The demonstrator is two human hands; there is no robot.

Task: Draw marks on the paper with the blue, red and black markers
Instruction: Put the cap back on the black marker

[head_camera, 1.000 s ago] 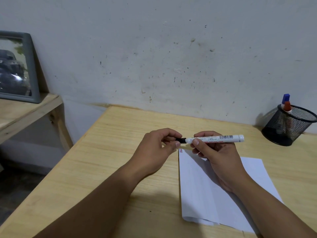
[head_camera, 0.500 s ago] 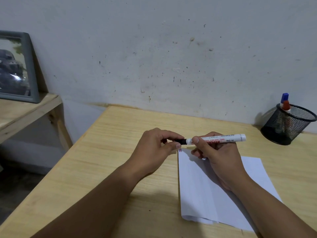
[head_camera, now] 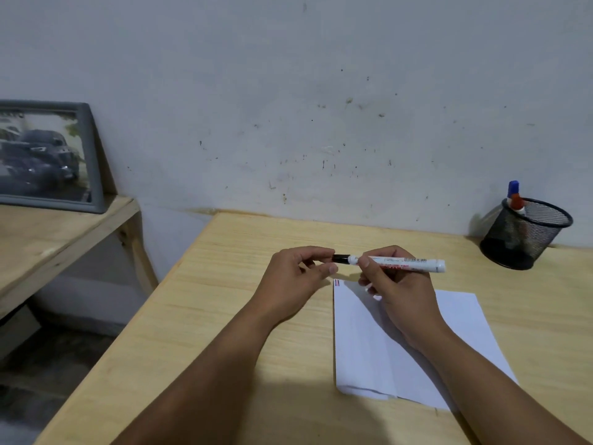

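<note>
Black marker [head_camera: 398, 262]: white barrel gripped in my right hand [head_camera: 401, 293], black cap pinched by my left hand [head_camera: 298, 277] fingers, above the paper [head_camera: 362, 342].

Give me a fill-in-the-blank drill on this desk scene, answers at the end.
1. The right hand holds a marker with a ___ cap.
2. The left hand pinches that marker's ___.
3. The mesh cup holds a red-capped and a ___-capped marker.
4. The paper lies under the ___ forearm.

Missing words: black; cap; blue; right
</note>
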